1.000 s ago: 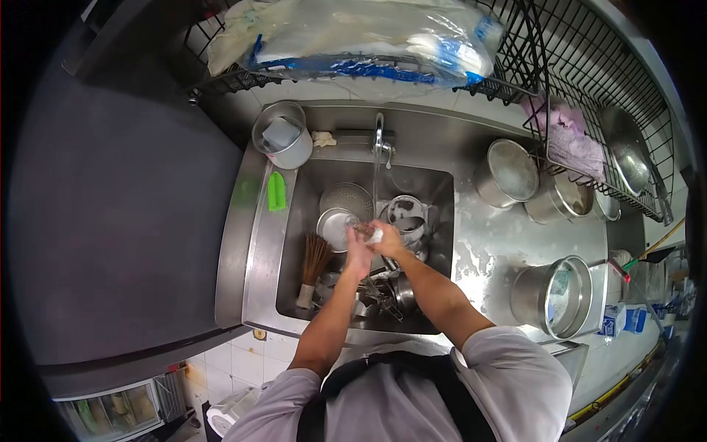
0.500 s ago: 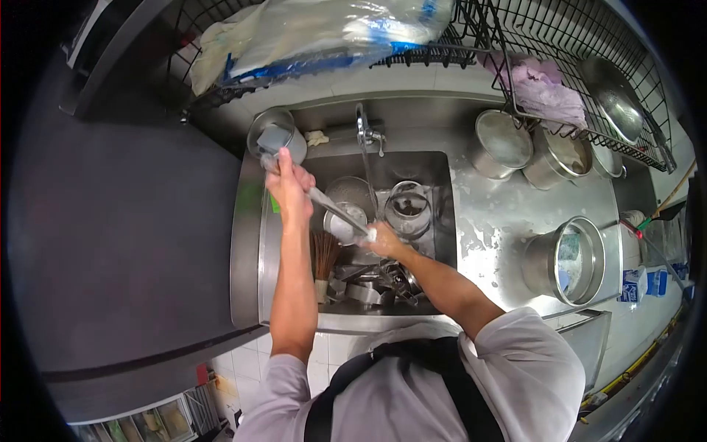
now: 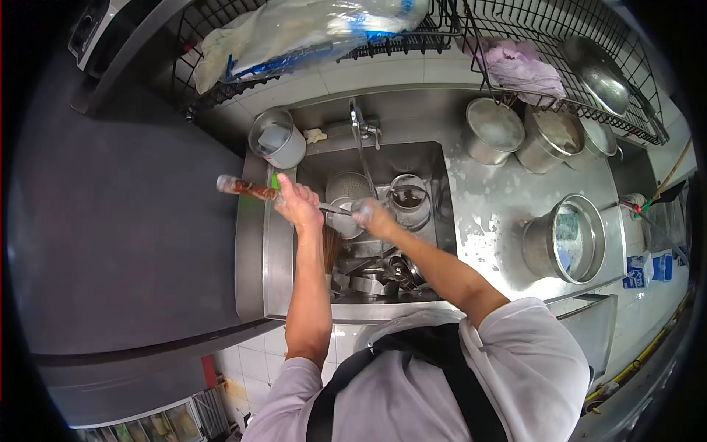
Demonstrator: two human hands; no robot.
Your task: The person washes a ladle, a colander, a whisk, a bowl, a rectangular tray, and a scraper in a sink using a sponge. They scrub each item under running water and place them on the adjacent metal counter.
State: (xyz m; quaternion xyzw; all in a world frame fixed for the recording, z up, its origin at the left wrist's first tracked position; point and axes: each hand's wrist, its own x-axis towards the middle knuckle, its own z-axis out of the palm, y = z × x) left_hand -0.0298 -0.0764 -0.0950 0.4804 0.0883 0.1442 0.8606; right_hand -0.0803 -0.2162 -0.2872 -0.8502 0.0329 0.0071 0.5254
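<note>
Held in both hands, over the left part of the sink [image 3: 444, 199]: a long utensil [image 3: 254, 190] with a brown grip and a thin metal shaft. Closed firmly in the left hand [image 3: 298, 205], just where grip meets shaft, with the brown end poking out past the sink's left edge. Curled around the shaft toward its other end in the right hand [image 3: 377, 219], near mid-sink (too blurred to tell how tightly, or whether pinching something pale as well). Laid out crosswise by its long axis, roughly parallel to the sink's far edge and slanting slightly nearer the body toward the right. Closer to the left hand at the grip, closer to the right hand at the shaft's far end.

Falling just beyond the right hand, a thin stream from the faucet [image 3: 359, 125]. Below and around, inside the sink: a pale round bowl [image 3: 343, 222], a perforated strainer [image 3: 349, 184] toward the far edge, a soapy pot [image 3: 409, 214] to the right, a bristle brush [image 3: 333, 256] by the left edge and jumbled metal pieces [image 3: 368, 285] along the near edge. Standing outside the far left corner, a tall container [image 3: 287, 152].
</note>
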